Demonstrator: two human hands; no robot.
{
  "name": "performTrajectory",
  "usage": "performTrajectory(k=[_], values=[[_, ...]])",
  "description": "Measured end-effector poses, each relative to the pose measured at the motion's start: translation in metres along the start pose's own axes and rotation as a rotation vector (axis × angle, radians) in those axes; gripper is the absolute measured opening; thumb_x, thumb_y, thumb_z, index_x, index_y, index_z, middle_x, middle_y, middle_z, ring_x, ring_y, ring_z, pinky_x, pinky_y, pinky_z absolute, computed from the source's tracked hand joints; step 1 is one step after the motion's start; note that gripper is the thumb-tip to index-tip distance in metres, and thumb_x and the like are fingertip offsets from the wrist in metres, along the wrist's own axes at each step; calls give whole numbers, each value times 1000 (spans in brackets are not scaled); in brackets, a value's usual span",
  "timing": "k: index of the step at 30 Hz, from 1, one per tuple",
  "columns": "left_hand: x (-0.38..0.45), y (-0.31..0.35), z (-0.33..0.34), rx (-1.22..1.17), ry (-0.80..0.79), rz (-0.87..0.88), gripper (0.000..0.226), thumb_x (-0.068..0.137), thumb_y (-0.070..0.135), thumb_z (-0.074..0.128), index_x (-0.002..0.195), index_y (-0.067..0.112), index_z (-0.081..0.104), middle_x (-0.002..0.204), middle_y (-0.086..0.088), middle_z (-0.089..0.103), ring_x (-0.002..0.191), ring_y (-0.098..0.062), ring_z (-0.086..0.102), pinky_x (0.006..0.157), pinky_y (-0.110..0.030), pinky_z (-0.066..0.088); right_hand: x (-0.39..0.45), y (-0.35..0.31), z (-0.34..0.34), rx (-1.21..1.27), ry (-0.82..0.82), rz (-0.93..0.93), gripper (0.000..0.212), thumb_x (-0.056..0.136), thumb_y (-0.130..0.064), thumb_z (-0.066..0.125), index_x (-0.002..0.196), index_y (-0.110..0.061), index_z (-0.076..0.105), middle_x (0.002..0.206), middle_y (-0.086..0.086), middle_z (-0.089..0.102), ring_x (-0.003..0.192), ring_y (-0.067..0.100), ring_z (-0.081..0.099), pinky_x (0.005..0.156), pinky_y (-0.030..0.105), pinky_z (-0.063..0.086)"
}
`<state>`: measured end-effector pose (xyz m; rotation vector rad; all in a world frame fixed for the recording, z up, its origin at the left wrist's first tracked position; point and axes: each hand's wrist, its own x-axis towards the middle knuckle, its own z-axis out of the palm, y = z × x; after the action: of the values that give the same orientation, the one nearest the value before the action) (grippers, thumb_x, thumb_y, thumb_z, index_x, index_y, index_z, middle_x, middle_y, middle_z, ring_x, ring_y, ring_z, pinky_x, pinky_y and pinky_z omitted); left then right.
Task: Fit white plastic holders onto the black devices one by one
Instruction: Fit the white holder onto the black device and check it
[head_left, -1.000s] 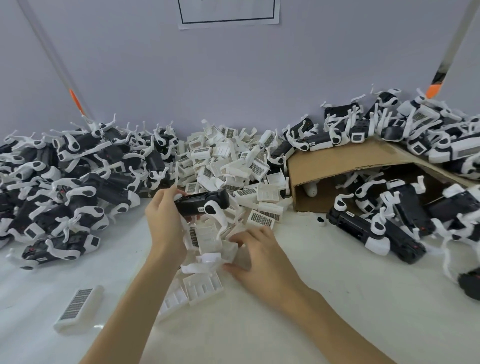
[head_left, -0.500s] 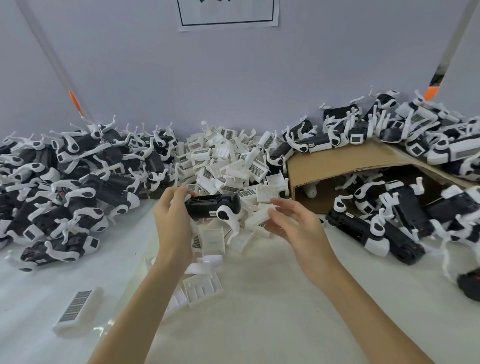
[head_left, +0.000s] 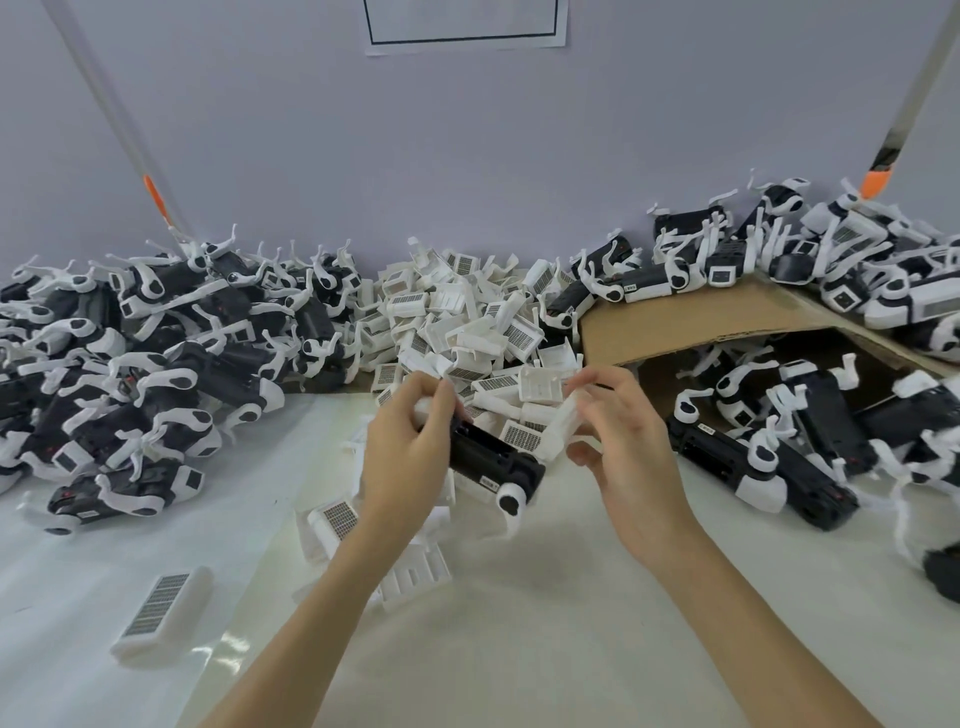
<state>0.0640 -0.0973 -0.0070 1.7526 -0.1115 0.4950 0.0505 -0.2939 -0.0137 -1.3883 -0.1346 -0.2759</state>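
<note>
Currently the left hand (head_left: 410, 457) grips a black oblong plastic device (head_left: 493, 460), fingers curled round its far end, held tilted above mid-bench. Right hand (head_left: 621, 441) pinches a white ribbed plastic holder (head_left: 563, 426) between thumb and fingertips, its lower end just beside the device's near end. Loose white holders (head_left: 467, 322) are heaped toward the bench's (head_left: 519, 623) far edge.

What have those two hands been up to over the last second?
The right hand left the loose pile near the table, lifted a white holder and brought it up to the black device. The left hand kept gripping that device but tilted it, its far end now pointing down to the right. The heaps and the cardboard box stayed put.
</note>
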Motion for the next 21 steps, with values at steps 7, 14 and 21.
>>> performTrajectory(k=[7, 14, 21], values=[[-9, 4, 6, 118, -36, 89, 40, 104, 48, 48, 82, 16, 61, 73, -5, 69, 69, -23, 58, 70, -45, 48, -2, 1, 5, 48, -115, 21, 30, 93, -25, 67, 123, -27, 72, 104, 12, 74, 92, 24, 70, 83, 35, 52], [-8, 6, 5, 117, -48, 65, 49, 103, 54, 42, 85, 12, 60, 73, -6, 66, 64, -17, 50, 70, -44, 47, -5, 5, 8, -81, -65, 123, 34, 91, -18, 81, 123, -20, 67, 80, -4, 76, 60, 8, 64, 58, 15, 49], [-7, 5, 4, 116, -52, 64, 48, 103, 52, 43, 85, 10, 59, 76, -11, 69, 75, -30, 58, 78, -47, 49, 0, 6, 1, -64, 6, 165, 37, 93, -20, 79, 103, 9, 59, 81, 6, 70, 67, 17, 67, 66, 26, 55]])
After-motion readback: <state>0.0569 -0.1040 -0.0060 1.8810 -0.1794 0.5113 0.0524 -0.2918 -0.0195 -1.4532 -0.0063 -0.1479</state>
